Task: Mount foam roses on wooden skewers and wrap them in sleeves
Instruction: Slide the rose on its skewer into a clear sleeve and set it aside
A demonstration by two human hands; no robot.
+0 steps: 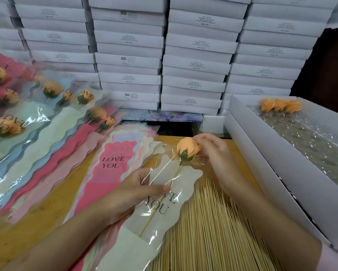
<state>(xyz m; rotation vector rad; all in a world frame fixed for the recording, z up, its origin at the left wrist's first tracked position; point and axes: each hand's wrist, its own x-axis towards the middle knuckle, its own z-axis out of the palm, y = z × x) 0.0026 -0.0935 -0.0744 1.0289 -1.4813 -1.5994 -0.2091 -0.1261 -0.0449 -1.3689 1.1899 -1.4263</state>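
Note:
An orange foam rose (187, 148) with a green base sits on a wooden skewer (158, 200) that runs down inside a cream sleeve (185, 177) printed LOVE YOU. My right hand (213, 151) pinches the rose head at the sleeve's clear top. My left hand (138, 190) grips the sleeve at its middle, thumb pressed across the front. A pile of bare skewers (209, 227) lies under and right of the sleeve.
A stack of empty sleeves (115, 163), pink on top, lies to the left. Several wrapped roses (7, 126) are fanned out at far left. An open white box (262, 153) at right holds loose roses (280, 105). White boxes (129, 61) are stacked behind.

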